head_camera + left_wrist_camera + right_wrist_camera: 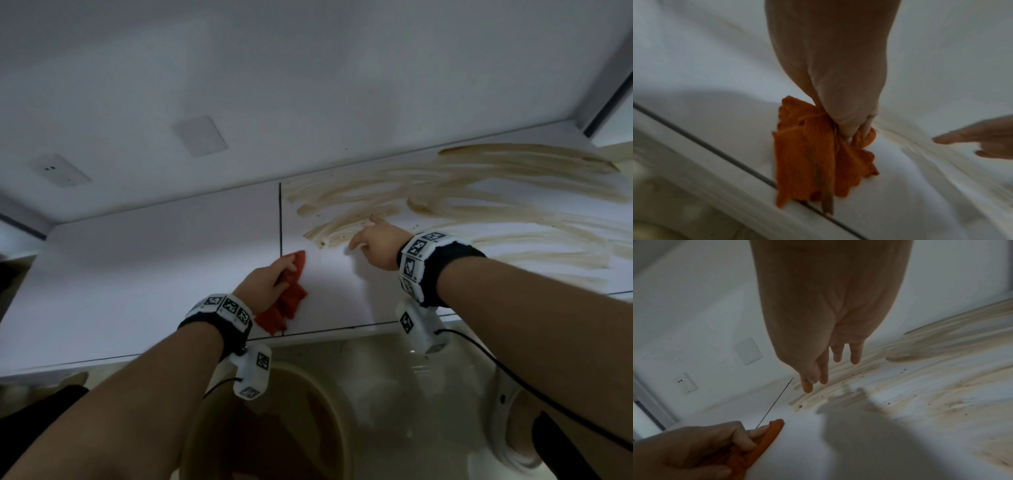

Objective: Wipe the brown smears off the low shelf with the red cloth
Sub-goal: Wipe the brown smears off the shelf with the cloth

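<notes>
The red cloth lies bunched on the low shelf, gripped by the left hand, just short of the brown smears that spread rightward. Wiping looks barely begun; next the cloth must be pressed and swept across the nearest streak. The right hand, fingers relaxed and spread, hovers there and may obstruct. A basin sits below.

No readable text or numbers anywhere; only black-and-white square marker patterns on the wrist bands, not legible as writing
</notes>
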### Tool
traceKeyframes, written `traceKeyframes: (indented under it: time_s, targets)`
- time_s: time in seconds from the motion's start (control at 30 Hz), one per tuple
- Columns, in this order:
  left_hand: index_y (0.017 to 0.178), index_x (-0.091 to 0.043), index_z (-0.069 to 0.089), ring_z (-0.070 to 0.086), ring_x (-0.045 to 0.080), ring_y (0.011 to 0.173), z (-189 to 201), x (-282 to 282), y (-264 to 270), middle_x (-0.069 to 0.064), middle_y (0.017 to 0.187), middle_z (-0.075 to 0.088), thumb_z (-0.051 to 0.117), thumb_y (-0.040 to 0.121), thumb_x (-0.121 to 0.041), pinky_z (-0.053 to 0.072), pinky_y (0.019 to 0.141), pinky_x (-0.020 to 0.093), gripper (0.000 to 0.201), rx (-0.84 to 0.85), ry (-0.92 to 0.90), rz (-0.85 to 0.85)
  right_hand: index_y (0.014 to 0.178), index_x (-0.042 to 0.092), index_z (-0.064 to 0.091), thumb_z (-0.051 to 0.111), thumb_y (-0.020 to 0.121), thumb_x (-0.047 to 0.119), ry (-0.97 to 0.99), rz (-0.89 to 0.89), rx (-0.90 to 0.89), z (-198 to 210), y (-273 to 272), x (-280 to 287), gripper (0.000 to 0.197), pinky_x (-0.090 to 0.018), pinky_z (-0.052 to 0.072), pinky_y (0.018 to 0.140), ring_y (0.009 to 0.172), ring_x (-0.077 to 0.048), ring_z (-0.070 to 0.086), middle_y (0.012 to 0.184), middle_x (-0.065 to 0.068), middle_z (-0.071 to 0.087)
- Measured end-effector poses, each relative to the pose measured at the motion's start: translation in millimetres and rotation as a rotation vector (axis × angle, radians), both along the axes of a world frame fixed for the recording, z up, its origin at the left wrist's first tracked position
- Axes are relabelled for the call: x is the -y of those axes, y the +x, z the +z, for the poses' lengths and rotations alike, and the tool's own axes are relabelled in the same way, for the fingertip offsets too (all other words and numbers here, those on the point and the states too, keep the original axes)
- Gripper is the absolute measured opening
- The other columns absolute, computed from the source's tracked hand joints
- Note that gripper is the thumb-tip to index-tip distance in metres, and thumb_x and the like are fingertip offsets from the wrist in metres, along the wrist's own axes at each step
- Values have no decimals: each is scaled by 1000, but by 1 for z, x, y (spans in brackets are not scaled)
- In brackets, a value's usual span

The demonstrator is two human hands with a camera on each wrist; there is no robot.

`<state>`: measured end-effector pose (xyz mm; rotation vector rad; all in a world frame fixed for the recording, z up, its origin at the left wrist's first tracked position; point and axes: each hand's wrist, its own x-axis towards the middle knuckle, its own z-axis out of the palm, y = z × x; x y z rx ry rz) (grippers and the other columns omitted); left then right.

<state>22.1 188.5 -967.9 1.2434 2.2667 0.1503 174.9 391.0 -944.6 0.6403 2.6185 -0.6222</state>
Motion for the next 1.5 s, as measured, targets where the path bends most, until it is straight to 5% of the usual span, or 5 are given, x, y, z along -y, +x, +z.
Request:
traceKeyframes:
  time_s: [0.27, 0.63, 0.93, 1.3, 1.5]
  targets:
    - [150, -28, 23, 53, 34, 120, -10, -64, -4, 16, 141, 48, 41, 95, -9, 42, 99, 31, 61, -24, 7, 183, 128, 22, 58, 39, 92, 0, -24, -57, -52, -5, 6, -16, 46, -41, 21, 118, 144, -24, 22, 144, -3, 47]
    - [144, -39, 32, 63, 22, 105, -1, -43, 28, 9, 126, 59, 41, 99, -14, 43, 90, 18, 52, 89, -49, -257, 133, 21, 53, 40, 95, 2, -29, -60, -19, 3, 6, -8, 45, -42, 19, 119, 148, -26, 6, 150, -2, 39]
    - [145, -34, 33, 53, 28, 122, -12, -60, -3, 10, 142, 48, 44, 94, -10, 38, 100, 24, 58, -19, 15, 104, 124, 30, 60, 37, 92, 1, -26, -160, -35, -11, 27, -20, 49, -44, 21, 118, 148, -23, 8, 150, -1, 38]
    - [135, -38, 48, 56, 26, 116, 2, -67, 63, 6, 135, 53, 45, 89, 0, 43, 105, 38, 60, 173, -87, -307, 130, 24, 57, 38, 89, 1, -16, -215, 59, 1, 32, -25, 50, -43, 27, 116, 144, -29, 20, 149, -10, 38]
    - [136, -42, 44, 64, 26, 102, 6, -24, 14, 10, 131, 54, 40, 96, -6, 53, 87, 27, 54, 93, -94, -58, 130, 26, 57, 41, 92, 5, -1, -208, 56, 1, 33, -10, 46, -44, 28, 114, 146, -26, 13, 149, -11, 38]
